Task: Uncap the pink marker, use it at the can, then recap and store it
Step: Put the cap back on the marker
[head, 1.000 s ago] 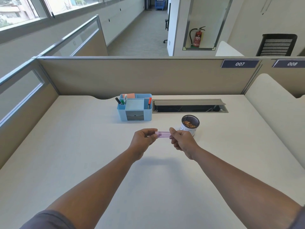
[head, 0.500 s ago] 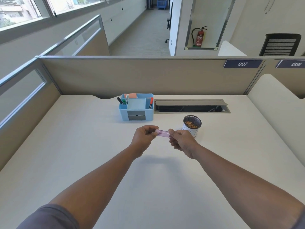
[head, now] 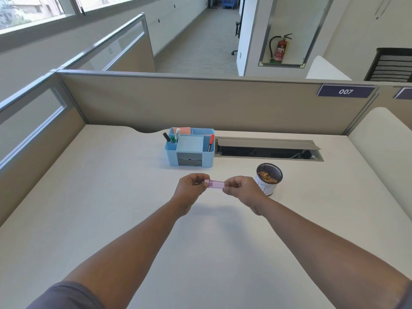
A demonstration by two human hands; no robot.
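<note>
A short pink marker point(head: 215, 183) lies level in the air above the desk, held at both ends. My left hand point(head: 192, 186) pinches its left end and my right hand point(head: 240, 190) pinches its right end. Both ends are hidden by my fingers, so I cannot see the cap's seam. The can point(head: 268, 180), white with a dark mesh rim and brownish bits inside, stands on the desk just right of my right hand. The blue desk organiser point(head: 189, 146) stands behind my hands with several markers upright in it.
An open cable tray point(head: 267, 148) is set into the desk right of the organiser. Beige partition walls point(head: 200, 103) close off the back and left. A white rounded panel point(head: 383, 148) stands at the right edge.
Both hands stay on the marker at about the same place above the desk. The marker's tilt shifted slightly and the view moved a little.
</note>
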